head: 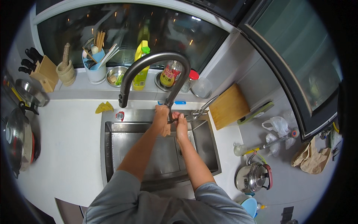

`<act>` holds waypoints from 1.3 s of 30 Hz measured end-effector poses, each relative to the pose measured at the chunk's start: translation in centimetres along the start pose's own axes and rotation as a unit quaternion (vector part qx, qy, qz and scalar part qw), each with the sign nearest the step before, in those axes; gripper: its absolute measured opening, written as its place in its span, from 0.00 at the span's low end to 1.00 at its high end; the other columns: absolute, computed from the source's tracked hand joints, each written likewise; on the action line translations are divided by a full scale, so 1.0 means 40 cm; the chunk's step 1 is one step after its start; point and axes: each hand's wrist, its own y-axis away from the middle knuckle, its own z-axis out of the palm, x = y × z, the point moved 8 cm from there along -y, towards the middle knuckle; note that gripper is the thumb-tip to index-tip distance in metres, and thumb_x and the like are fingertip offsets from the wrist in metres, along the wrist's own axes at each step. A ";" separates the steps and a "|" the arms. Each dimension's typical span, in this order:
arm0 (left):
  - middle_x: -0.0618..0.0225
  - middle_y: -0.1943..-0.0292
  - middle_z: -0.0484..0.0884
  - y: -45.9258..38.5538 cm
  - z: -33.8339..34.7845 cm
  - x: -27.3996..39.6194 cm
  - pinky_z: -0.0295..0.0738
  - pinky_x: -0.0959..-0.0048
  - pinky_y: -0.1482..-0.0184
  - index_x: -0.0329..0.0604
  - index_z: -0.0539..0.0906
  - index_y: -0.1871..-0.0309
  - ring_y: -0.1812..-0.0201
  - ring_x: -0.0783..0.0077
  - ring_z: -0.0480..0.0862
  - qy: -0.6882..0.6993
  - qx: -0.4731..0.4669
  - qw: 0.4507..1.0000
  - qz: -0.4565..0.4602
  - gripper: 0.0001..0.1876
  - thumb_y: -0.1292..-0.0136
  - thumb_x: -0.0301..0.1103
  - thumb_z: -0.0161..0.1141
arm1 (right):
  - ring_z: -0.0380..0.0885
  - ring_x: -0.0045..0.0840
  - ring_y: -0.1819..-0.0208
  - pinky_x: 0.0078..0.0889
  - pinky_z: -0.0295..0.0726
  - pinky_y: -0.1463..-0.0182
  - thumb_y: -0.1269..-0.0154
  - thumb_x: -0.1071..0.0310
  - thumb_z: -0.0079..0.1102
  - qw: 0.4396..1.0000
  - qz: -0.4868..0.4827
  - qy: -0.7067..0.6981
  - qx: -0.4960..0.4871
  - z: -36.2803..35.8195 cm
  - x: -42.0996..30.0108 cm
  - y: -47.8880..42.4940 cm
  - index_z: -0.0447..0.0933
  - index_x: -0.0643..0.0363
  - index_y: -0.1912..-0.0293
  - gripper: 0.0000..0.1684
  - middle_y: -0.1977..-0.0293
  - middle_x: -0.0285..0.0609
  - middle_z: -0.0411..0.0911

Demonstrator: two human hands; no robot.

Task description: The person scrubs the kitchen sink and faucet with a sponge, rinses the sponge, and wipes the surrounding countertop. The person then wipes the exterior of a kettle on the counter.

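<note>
A dark gooseneck kitchen faucet [183, 79] rises behind a stainless steel sink [145, 156]. My left hand [160, 114] is closed against the lower part of the faucet body. What looks like a peach-coloured cloth [167, 131] hangs below its fingers, over the sink's back edge. From the right, my right hand [181, 123] pinches the thin faucet lever [179, 119] between thumb and fingers. Part of the faucet base is hidden behind both hands. No running water shows at the spout.
A yellow cloth [104, 107] lies on the white counter [70, 140]. Along the sill stand a utensil holder [95, 70], a yellow detergent bottle [142, 70] and a labelled bottle [170, 75]. A wooden cutting board [229, 106] leans at right, behind a kettle [253, 177].
</note>
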 end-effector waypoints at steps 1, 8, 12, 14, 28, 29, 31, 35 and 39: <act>0.55 0.56 0.76 0.002 -0.002 -0.019 0.77 0.69 0.52 0.35 0.59 0.50 0.56 0.67 0.80 0.066 -0.008 0.997 -0.029 0.13 0.24 0.36 0.44 | 0.74 0.17 0.53 0.23 0.69 0.48 0.20 0.50 0.33 1.000 -0.003 -0.005 0.005 -0.004 0.003 0.000 0.73 0.58 0.47 0.25 0.52 0.35 0.79; 0.56 0.53 0.74 -0.050 0.002 -0.242 0.79 0.67 0.49 0.40 0.61 0.46 0.54 0.66 0.80 0.266 0.037 0.949 -0.166 0.09 0.24 0.32 0.38 | 0.76 0.22 0.54 0.28 0.73 0.47 0.20 0.51 0.33 0.999 -0.049 0.010 -0.001 0.006 -0.003 0.001 0.72 0.60 0.47 0.25 0.53 0.39 0.79; 0.54 0.51 0.75 -0.009 0.006 -0.217 0.77 0.65 0.48 0.39 0.62 0.44 0.52 0.62 0.80 0.219 0.125 0.956 -0.148 0.11 0.25 0.30 0.39 | 0.76 0.22 0.54 0.28 0.73 0.46 0.20 0.52 0.33 1.000 -0.008 -0.005 -0.005 0.020 0.003 0.001 0.71 0.61 0.46 0.25 0.53 0.40 0.79; 0.54 0.50 0.76 0.102 0.015 -0.081 0.75 0.64 0.47 0.38 0.63 0.43 0.51 0.60 0.80 0.122 0.163 0.971 -0.124 0.12 0.25 0.30 0.40 | 0.75 0.23 0.52 0.27 0.72 0.44 0.20 0.52 0.34 1.000 0.008 -0.023 -0.004 -0.011 0.016 0.009 0.70 0.62 0.45 0.24 0.52 0.41 0.78; 0.40 0.27 0.52 0.047 0.012 0.106 0.52 0.57 0.28 0.28 0.41 0.26 0.28 0.41 0.56 -0.174 0.085 0.953 0.231 0.43 0.37 0.30 0.56 | 0.74 0.23 0.52 0.27 0.71 0.45 0.36 0.68 0.63 0.918 -0.380 0.107 -0.041 0.186 -0.599 -0.052 0.68 0.63 0.42 0.25 0.55 0.43 0.76; 0.41 0.28 0.54 0.037 0.016 0.104 0.54 0.57 0.28 0.29 0.42 0.26 0.28 0.42 0.58 -0.168 0.072 0.957 0.226 0.42 0.37 0.30 0.56 | 0.75 0.19 0.58 0.24 0.74 0.53 0.38 0.67 0.65 0.934 -0.326 0.135 -0.057 0.193 -0.602 -0.098 0.73 0.62 0.47 0.21 0.62 0.39 0.78; 0.42 0.29 0.57 0.015 0.007 0.086 0.57 0.57 0.30 0.32 0.45 0.26 0.30 0.43 0.61 -0.159 0.048 0.963 0.210 0.41 0.36 0.31 0.56 | 0.72 0.14 0.67 0.21 0.72 0.61 0.40 0.70 0.63 0.952 -0.296 0.073 -0.035 0.216 -0.587 -0.131 0.78 0.63 0.60 0.09 0.72 0.31 0.76; 0.47 0.32 0.63 -0.039 -0.003 0.047 0.64 0.56 0.34 0.39 0.51 0.27 0.35 0.45 0.69 -0.109 -0.066 0.975 0.184 0.35 0.35 0.32 0.53 | 0.72 0.14 0.70 0.19 0.71 0.64 0.43 0.75 0.59 0.948 -0.318 0.005 -0.007 0.219 -0.554 -0.163 0.79 0.63 0.62 0.07 0.73 0.30 0.76; 0.49 0.39 0.72 -0.061 -0.008 0.040 0.68 0.56 0.39 0.40 0.57 0.30 0.42 0.48 0.75 -0.057 -0.117 0.979 0.158 0.29 0.33 0.34 0.51 | 0.69 0.12 0.76 0.19 0.68 0.72 0.42 0.76 0.58 0.952 -0.306 -0.022 -0.008 0.232 -0.553 -0.158 0.78 0.62 0.64 0.05 0.74 0.31 0.76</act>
